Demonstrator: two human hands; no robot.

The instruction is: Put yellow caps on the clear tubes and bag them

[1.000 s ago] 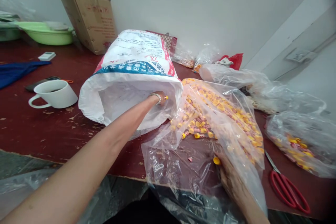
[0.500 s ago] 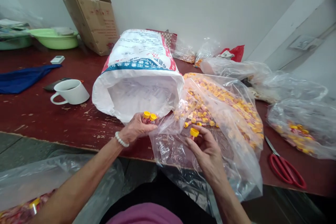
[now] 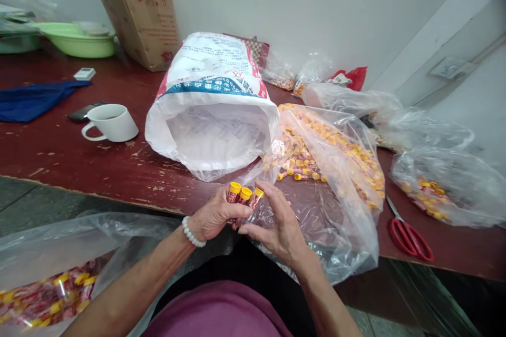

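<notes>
tubes: three, yellow-capped, side by side at the fingers of the left hand, caps up, the one nearest the right hand leaning more than its neighbours.
left hand: pinching the tubes between thumb and fingers, a pale bead bracelet at its wrist.
right hand: thumb and forefinger apart, curved about the leaning tube, forefinger at its cap; whether it really grips, i cannot tell.
step: bringing the tubes together into one small row, by the look of it (the leaning one seems the last to line up).
next move: calls for the left thumb to hold the row firm while the right hand squares the third tube and lets go gently; too loose a pinch could let one slip.
sack: beyond the left hand, mouth facing the person, clear pieces inside.
clear bag: beyond the right hand, heaped with more yellow-capped tubes.
lower bag: left of the left hand, below the table, also holding capped tubes.
scissors: right of the right hand, well apart.
</notes>
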